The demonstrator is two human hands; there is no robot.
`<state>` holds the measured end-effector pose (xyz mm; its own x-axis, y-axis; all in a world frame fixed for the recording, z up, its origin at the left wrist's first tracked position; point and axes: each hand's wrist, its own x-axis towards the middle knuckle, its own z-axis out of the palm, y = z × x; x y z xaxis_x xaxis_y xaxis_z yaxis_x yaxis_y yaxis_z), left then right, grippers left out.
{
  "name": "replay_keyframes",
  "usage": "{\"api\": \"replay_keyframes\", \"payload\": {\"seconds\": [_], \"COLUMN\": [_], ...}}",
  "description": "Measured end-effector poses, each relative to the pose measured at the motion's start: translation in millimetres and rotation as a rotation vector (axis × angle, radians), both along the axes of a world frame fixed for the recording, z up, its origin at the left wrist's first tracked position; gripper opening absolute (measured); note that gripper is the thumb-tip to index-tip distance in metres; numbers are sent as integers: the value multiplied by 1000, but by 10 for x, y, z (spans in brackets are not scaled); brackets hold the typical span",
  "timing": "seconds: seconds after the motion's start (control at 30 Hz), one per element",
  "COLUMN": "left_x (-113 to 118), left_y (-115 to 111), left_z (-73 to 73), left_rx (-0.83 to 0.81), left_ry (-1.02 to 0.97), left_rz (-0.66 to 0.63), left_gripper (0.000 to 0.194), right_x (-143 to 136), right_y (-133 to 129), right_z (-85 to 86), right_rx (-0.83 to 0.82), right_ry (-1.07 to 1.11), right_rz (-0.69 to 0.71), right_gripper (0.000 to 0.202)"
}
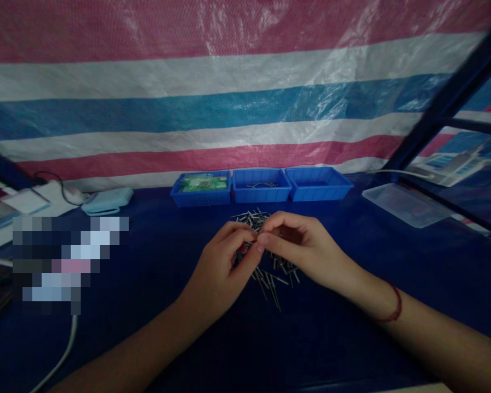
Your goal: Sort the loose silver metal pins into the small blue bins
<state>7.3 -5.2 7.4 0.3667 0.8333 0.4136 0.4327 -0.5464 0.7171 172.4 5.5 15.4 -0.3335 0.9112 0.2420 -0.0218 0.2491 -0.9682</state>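
A pile of thin metal pins, which look like blind rivets (275, 284), lies loose on the dark blue table (245, 349). Above it, my left hand (229, 256) and my right hand (303, 240) meet fingertip to fingertip. Thumb and index finger are pinched together on each hand. Whatever sits between the fingertips is too small and covered to make out. Part of the pile is hidden behind both hands.
Along the back stand three blue bins: the left bin (200, 199) with a green-and-white packet (202, 183), the middle bin (262, 195) with a few metal pins, and the right bin (321, 192). A clear plastic lid (405, 204) lies right; a light-blue case (107, 201) and a white cable (71, 341) lie left.
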Motion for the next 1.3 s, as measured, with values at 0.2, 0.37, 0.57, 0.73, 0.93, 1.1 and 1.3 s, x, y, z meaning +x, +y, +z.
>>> {"api": "replay_keyframes", "payload": {"seconds": [0.2,0.37,0.57,0.73,0.93,1.1,1.3], "left_x": [8,-18,-32,-71,-118,-113,-117], "left_y": [5,17,-11,-18,-39,-51,28], "left_z": [-6,-14,10,33,91,136,91], "left_rx": [-2,86,302,517,657,605,421], "left_ry": [-3,4,58,183,270,236,223], "left_rz": [23,85,168,212,246,234,145], "left_gripper": [10,9,8,7,2,10,14], "right_x": [17,39,31,20,24,3,134], "right_y": [-38,-49,-43,-60,-57,-86,157], "right_z": [9,22,10,23,36,45,168], "right_rx": [96,207,240,242,320,390,589], "right_ry": [-68,-145,-193,-202,-216,-249,-475], "right_rz": [-33,-88,-101,-86,-41,17,-308], "right_gripper": [10,13,12,14,12,17,17]}}
